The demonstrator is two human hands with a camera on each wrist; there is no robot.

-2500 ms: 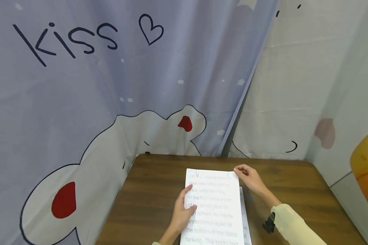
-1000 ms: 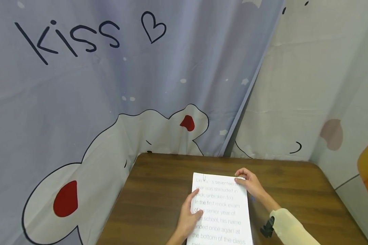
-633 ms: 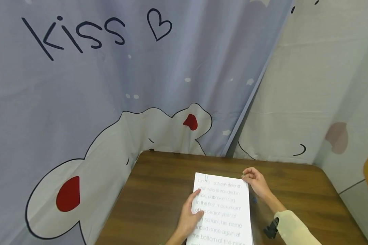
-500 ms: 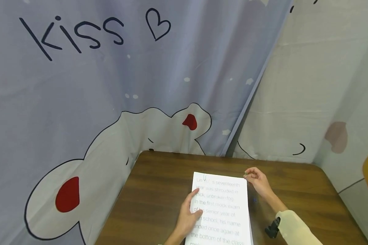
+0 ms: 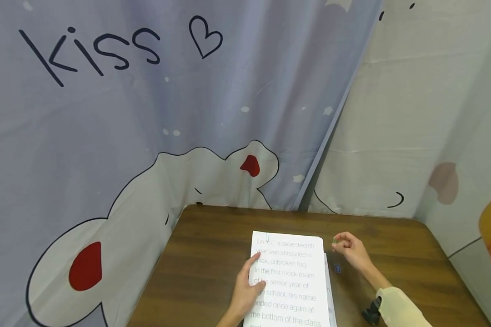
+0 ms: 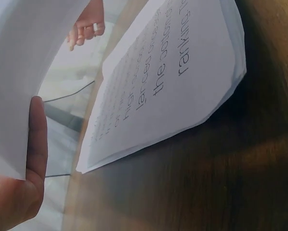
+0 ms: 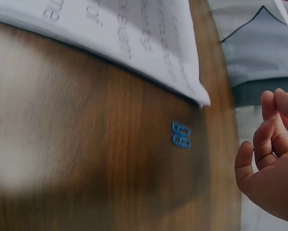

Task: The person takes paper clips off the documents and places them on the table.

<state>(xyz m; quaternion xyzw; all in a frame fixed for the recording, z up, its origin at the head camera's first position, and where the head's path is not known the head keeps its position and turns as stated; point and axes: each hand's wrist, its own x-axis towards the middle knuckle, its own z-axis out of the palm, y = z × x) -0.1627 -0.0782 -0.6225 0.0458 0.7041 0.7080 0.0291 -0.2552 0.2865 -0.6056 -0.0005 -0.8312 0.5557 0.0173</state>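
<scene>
My left hand (image 5: 245, 290) grips the left edge of a sheaf of printed sheets (image 5: 286, 286), thumb on the front. The left wrist view shows my left fingers (image 6: 37, 144) behind these raised sheets (image 6: 19, 72). Below lies another stack of printed paper (image 6: 182, 91) on the table. One paper clip (image 5: 267, 237) sits on the raised sheaf's top edge, near its left corner. To the right of the sheaf, my right hand (image 5: 353, 252) pinches a small green paper clip (image 5: 334, 242). In the right wrist view, my right hand (image 7: 274, 154) has thumb and index finger together.
Two blue paper clips (image 7: 181, 134) lie side by side on the wooden table (image 7: 110, 144), right of the papers. A printed curtain (image 5: 229, 113) hangs behind the table's back edge. A dark device (image 5: 372, 311) is strapped at my right wrist.
The green paper clip has come off the sheaf's top right corner. My right hand has moved right, away from the paper, with the clip. The left hand keeps its hold.
</scene>
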